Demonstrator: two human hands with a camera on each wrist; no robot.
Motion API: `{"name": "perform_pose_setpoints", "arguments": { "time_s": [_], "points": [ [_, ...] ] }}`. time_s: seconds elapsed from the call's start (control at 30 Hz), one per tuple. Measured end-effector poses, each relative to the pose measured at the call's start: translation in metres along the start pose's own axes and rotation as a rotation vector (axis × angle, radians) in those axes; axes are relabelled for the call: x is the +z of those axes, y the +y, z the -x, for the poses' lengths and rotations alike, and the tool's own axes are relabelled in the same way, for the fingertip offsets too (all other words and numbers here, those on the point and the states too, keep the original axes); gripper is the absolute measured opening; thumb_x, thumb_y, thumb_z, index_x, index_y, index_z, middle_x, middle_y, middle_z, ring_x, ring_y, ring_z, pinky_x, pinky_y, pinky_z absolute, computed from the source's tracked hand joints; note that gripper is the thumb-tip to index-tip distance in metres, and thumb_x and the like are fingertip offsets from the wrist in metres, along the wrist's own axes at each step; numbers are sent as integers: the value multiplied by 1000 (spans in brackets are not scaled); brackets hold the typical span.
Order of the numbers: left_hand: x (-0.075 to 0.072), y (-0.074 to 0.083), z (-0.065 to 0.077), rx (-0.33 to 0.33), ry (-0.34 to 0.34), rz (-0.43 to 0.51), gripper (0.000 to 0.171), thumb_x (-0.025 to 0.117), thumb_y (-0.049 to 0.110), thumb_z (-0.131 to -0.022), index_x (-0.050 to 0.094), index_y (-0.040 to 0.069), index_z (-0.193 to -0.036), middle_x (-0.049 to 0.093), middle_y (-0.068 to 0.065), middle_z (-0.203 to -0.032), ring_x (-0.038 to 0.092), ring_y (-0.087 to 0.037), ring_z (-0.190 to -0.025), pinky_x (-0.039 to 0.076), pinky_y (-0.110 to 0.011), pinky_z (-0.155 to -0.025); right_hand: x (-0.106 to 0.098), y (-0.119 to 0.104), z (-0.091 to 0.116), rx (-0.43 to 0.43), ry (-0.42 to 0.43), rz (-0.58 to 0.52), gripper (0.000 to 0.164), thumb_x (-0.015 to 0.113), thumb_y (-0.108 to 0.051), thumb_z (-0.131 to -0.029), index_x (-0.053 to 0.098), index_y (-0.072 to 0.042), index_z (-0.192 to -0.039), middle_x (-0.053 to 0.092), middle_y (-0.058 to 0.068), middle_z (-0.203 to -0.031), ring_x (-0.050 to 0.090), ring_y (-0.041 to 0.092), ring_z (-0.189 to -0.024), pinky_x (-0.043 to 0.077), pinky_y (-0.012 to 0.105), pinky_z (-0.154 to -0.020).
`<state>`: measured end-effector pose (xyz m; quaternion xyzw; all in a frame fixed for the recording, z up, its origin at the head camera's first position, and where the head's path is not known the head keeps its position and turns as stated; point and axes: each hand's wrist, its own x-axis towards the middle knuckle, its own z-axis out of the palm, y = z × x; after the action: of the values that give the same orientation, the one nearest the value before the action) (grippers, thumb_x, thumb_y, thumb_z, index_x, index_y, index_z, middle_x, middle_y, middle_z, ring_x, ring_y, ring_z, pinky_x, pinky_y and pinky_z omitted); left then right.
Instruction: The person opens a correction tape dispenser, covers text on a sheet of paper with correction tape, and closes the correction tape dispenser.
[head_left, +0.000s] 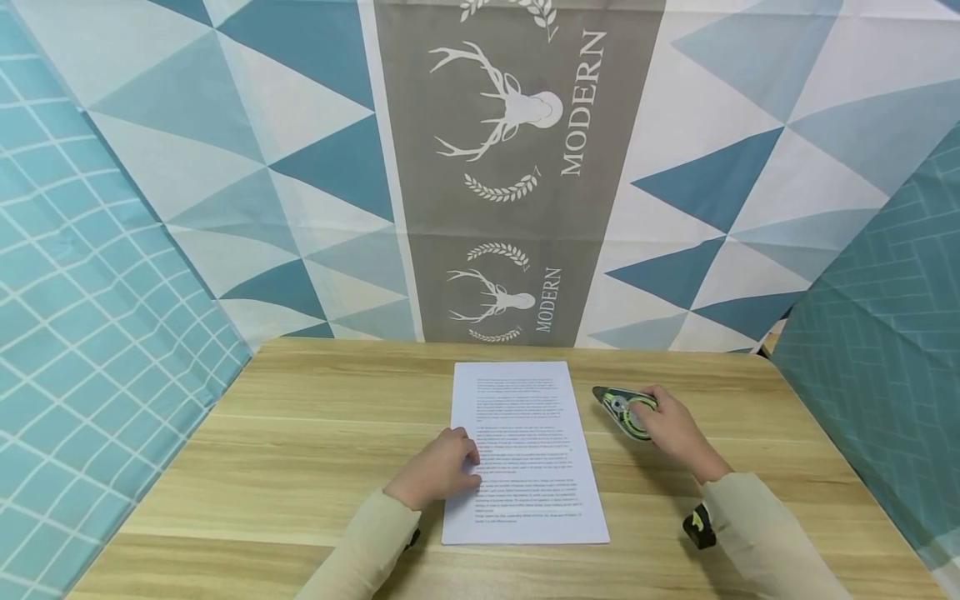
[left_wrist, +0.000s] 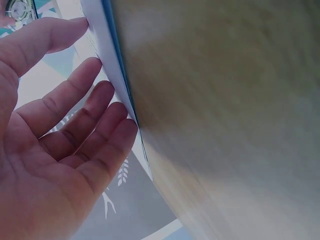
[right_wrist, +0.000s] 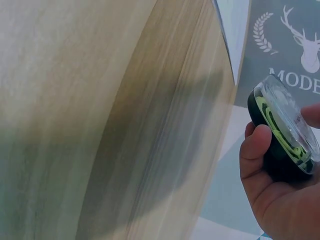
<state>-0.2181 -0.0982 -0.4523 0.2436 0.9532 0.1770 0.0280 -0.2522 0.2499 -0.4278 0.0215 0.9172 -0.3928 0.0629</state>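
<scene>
A printed sheet of paper [head_left: 517, 467] lies on the table, its text in several paragraphs. My left hand [head_left: 438, 468] rests at the sheet's left edge. From the left wrist view, the fingers of the left hand [left_wrist: 60, 125] are loosely bent, their tips touching the paper [left_wrist: 107, 50] near its edge. To the right of the sheet, my right hand [head_left: 675, 425] grips a correction tape dispenser [head_left: 621, 408] with a dark pointed tip and green parts. Its clear side shows in the right wrist view, where the dispenser [right_wrist: 282, 125] sits between thumb and fingers.
The wooden table [head_left: 315, 433] runs back to a patterned cloth wall [head_left: 495, 167] with deer prints. Blue-green cloth hangs at the left [head_left: 90, 333] and right [head_left: 885, 292]. A black wrist device [head_left: 699, 527] shows under the right sleeve.
</scene>
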Motion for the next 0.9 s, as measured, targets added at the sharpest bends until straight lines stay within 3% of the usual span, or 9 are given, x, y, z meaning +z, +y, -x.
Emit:
{"name": "perform_pose_setpoints", "arguments": {
  "time_s": [0.27, 0.63, 0.9],
  "points": [
    [1, 0, -1, 4, -1, -5, 15, 71, 19, -72, 65, 7, -78, 52, 1, -79, 41, -12, -72, 36, -23, -64, -3, 7, -5, 28, 3, 9, 57, 41, -35, -96, 32, 5, -135, 50, 27, -114, 52, 22, -79, 48, 29, -56],
    [-2, 2, 0, -8, -7, 17, 15, 71, 18, -71, 66, 6, -78, 52, 0, -78, 41, -12, -72, 36, -23, -63, -4, 16, -12, 59, 7, -18, 59, 39, -35, -96, 30, 8, -136, 50, 26, -110, 52, 20, -73, 49, 31, -54],
    [-1, 0, 0, -11, -5, 17, 14, 71, 17, -71, 65, 6, -78, 51, 1, -78, 40, -11, -71, 36, -22, -64, -3, 21, -17, 86, 20, -21, 60, 38, -37, -96, 31, 8, -136, 50, 26, -111, 52, 21, -79, 51, 30, -57]
  ]
}}
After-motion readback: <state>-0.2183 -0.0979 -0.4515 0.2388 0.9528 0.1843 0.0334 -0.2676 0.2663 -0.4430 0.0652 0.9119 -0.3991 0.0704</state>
